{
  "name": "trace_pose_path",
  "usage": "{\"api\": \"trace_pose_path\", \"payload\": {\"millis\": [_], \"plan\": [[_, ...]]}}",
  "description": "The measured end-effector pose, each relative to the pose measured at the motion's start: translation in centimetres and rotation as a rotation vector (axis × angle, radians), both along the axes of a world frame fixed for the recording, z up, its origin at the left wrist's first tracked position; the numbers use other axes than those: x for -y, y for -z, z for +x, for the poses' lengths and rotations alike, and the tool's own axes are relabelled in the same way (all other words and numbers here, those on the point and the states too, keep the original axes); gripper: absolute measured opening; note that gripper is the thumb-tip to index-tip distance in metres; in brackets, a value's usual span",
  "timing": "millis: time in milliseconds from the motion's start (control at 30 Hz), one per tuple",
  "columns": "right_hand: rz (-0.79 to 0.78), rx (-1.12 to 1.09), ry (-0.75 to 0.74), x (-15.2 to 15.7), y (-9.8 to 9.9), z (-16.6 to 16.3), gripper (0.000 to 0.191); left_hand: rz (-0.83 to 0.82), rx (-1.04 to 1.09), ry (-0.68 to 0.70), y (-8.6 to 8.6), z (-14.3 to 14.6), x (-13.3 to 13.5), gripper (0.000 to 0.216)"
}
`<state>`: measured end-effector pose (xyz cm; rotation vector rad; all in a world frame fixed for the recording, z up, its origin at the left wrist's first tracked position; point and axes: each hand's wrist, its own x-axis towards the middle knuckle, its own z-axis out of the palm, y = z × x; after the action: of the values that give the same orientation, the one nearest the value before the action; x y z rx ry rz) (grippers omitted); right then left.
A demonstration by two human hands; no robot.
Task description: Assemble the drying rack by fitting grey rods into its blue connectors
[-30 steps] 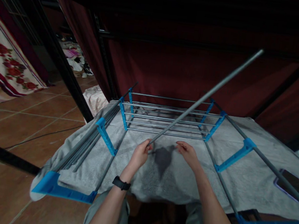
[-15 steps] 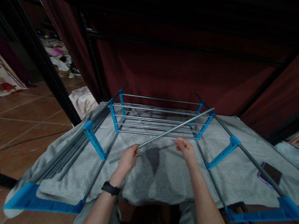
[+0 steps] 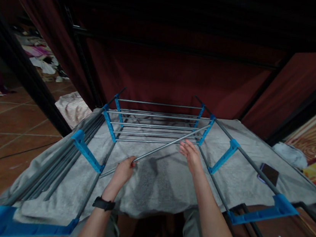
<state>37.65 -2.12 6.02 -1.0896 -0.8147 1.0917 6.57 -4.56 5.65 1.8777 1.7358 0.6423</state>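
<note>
Down and leftward with the rod since half a second ago, far tip now overlapping the right bracket, near tip out by the left rail; closer to it, too, with the right hand, fingers opened wider.

Biggest first: dark red curtain across the back, then grey cloth spread below. On that, the rack, all grey bars and blue brackets. Along its left side, a bundle of loose rods, side by side. Slantwise through the middle, the rod itself, crossing in front of the bars. Clamped on it toward the near end, the left hand. Fingers apart and holding nothing at the right, just beside the far half; touching or not, impossible to tell. On the cloth, well off to the right, a phone. Smallest of all, a watch at the left wrist.

Handling it well, by judgement: keep the left pinch firm but easy to turn, steady the far half with the right fingers, stay clear of the bars, and mind both tips to avoid snagging.
</note>
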Motion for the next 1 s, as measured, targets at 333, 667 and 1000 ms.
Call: {"api": "trace_pose_path", "payload": {"millis": [333, 667, 1000], "plan": [[0.024, -0.244, 0.087, 0.0, -0.2, 0.0, 0.028, -0.100, -0.271, 0.048, -0.8, -0.2, 0.3, 0.033], [-0.041, -0.323, 0.137, 0.0, 0.2, -0.1, 0.013, -0.044, -0.125, 0.052, 0.1, -0.5, -0.2, 0.022], [-0.088, -0.359, 0.254, -0.4, 0.9, 1.1, 0.002, -0.043, -0.100, 0.065, 0.8, -1.1, -0.5, 0.008]]}}
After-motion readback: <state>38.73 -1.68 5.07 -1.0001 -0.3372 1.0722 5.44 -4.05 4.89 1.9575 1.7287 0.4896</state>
